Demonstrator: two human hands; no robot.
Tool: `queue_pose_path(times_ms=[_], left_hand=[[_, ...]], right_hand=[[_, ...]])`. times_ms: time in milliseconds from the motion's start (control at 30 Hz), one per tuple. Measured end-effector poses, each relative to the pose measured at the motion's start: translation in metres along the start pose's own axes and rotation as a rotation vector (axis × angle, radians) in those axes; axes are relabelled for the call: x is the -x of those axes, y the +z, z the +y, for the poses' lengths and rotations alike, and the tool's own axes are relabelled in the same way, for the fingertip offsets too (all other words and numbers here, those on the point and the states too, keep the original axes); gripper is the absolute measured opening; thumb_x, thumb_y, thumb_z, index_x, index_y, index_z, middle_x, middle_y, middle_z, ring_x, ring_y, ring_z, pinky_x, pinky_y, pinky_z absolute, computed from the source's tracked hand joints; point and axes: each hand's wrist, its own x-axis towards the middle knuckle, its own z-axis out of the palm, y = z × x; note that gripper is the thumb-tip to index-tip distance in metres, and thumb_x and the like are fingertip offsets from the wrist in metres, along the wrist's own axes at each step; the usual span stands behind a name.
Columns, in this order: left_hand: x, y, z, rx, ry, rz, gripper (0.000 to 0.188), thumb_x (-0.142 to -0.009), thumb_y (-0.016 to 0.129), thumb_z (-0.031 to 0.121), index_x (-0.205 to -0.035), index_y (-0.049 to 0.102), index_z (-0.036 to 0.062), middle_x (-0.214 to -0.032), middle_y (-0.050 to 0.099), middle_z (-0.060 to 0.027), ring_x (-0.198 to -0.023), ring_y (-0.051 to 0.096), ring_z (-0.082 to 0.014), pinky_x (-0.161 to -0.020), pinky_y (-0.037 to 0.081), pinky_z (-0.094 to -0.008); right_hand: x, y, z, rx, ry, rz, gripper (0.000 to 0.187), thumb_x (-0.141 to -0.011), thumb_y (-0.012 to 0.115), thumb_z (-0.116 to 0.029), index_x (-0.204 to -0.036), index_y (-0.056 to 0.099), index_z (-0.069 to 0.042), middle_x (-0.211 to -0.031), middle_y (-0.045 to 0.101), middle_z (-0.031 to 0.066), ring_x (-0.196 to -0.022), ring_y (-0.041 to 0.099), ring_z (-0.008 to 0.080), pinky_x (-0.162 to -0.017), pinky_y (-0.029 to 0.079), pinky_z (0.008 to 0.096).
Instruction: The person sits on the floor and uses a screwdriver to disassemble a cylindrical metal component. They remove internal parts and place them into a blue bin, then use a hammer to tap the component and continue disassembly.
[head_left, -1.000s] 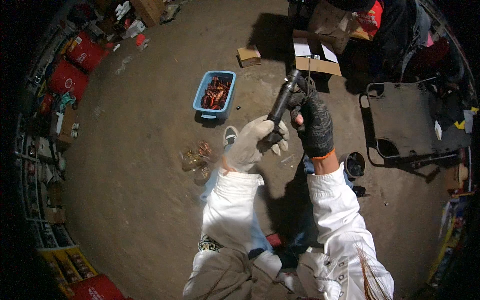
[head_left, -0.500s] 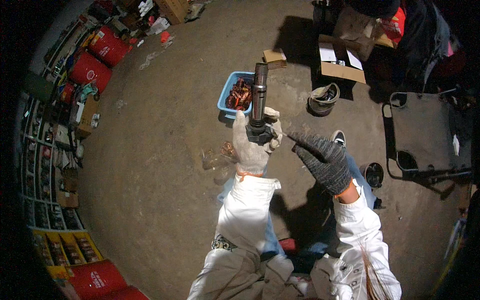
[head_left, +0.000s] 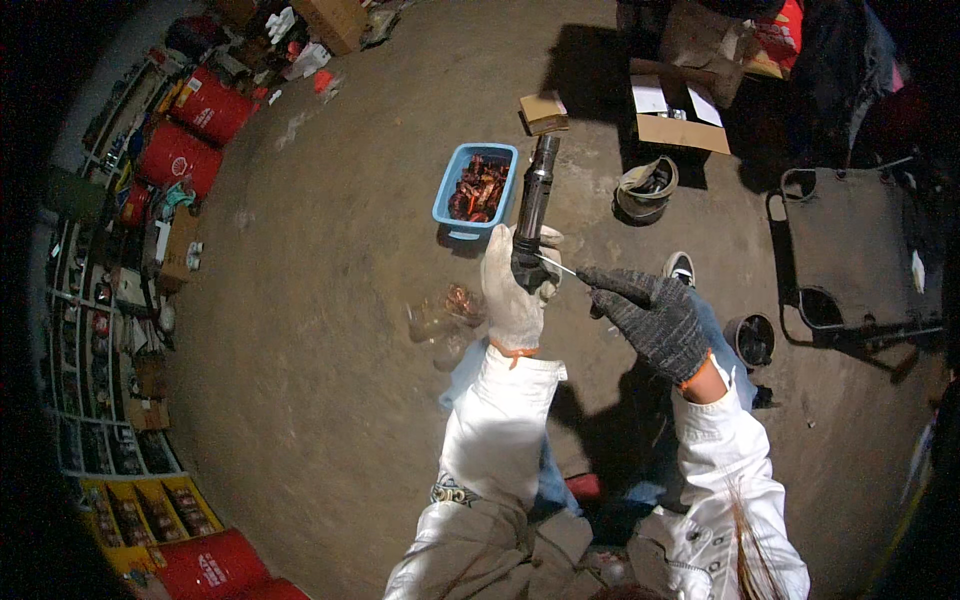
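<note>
In the middle of the head view, my left hand [head_left: 513, 292], in a white glove, is closed around the black base of a dark metal cylinder [head_left: 537, 195]. The cylinder stands nearly upright, leaning a little to the right at its top. A dark grey glove covers my right hand [head_left: 652, 318], whose fingers pinch a thin, light-coloured metal rod [head_left: 557, 265]. The rod's far end meets the cylinder's base by my left fingers; the exact contact is too small to make out. Just beyond my left hand sits a blue plastic basin [head_left: 463, 236] holding copper-coloured parts [head_left: 480, 190].
A clear bag of copper-coloured pieces [head_left: 440, 312] lies beside my left wrist. Ahead on the right are a bucket [head_left: 643, 205], an opened cardboard box [head_left: 683, 135] and a dark folding seat [head_left: 860, 250]. Red drums [head_left: 180, 155] and shelving [head_left: 85, 350] line the left.
The cylinder has tipped to the right at its top, and my left hand has shifted slightly right. My right hand has moved slightly, and the rod now shows more clearly against the base.
</note>
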Motion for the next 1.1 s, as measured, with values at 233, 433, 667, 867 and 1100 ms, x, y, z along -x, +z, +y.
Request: queue_pose_path(times_ms=[233, 433, 667, 867, 1100], left_hand=[[-0.001, -0.005, -0.005, -0.237, 0.214, 0.054, 0.056, -0.100, 0.029, 0.043, -0.095, 0.059, -0.0034, -0.060, 0.053, -0.0021, -0.047, 0.045, -0.0051, -0.041, 0.036, -0.0171], [0.007, -0.013, 0.001, -0.069, 0.264, 0.148, 0.065, -0.099, 0.026, 0.050, -0.098, 0.058, -0.0063, -0.065, 0.057, -0.0117, -0.052, 0.054, -0.0188, -0.052, 0.047, -0.0286], [0.012, -0.035, 0.012, -0.335, 0.352, -0.136, 0.062, -0.103, 0.018, 0.040, -0.100, 0.057, -0.0092, -0.090, 0.065, -0.0172, -0.079, 0.062, -0.0211, -0.074, 0.049, -0.0300], [0.012, -0.033, 0.015, -0.374, 0.388, -0.194, 0.066, -0.100, 0.025, 0.045, -0.089, 0.063, -0.0080, -0.077, 0.064, -0.0140, -0.068, 0.060, -0.0196, -0.063, 0.047, -0.0303], [0.009, -0.032, 0.015, -0.551, 0.439, -0.327, 0.073, -0.097, 0.024, 0.052, -0.084, 0.065, -0.0076, -0.073, 0.063, -0.0105, -0.064, 0.057, -0.0172, -0.058, 0.041, -0.0265]], right_hand=[[0.004, 0.035, 0.008, 0.232, -0.263, 0.227, 0.030, -0.086, 0.063, -0.008, -0.116, 0.066, -0.006, -0.085, 0.070, 0.0125, -0.075, 0.067, 0.0195, -0.069, 0.052, 0.0301], [0.003, 0.005, -0.008, 0.005, -0.189, -0.018, 0.030, -0.086, 0.063, -0.009, -0.116, 0.066, -0.006, -0.086, 0.070, 0.0128, -0.074, 0.067, 0.0188, -0.067, 0.052, 0.0294], [0.005, -0.010, -0.029, -0.072, 0.004, -0.204, 0.028, -0.087, 0.065, -0.016, -0.114, 0.068, -0.008, -0.088, 0.071, 0.0115, -0.079, 0.068, 0.0170, -0.073, 0.053, 0.0294], [0.007, -0.011, -0.029, -0.192, 0.078, -0.233, 0.029, -0.090, 0.062, -0.020, -0.115, 0.067, -0.008, -0.079, 0.071, 0.0093, -0.072, 0.066, 0.0162, -0.070, 0.052, 0.0281], [0.004, -0.022, -0.025, -0.129, 0.142, -0.326, 0.028, -0.090, 0.064, -0.021, -0.115, 0.067, -0.008, -0.077, 0.069, 0.0071, -0.065, 0.061, 0.0137, -0.065, 0.051, 0.0274]])
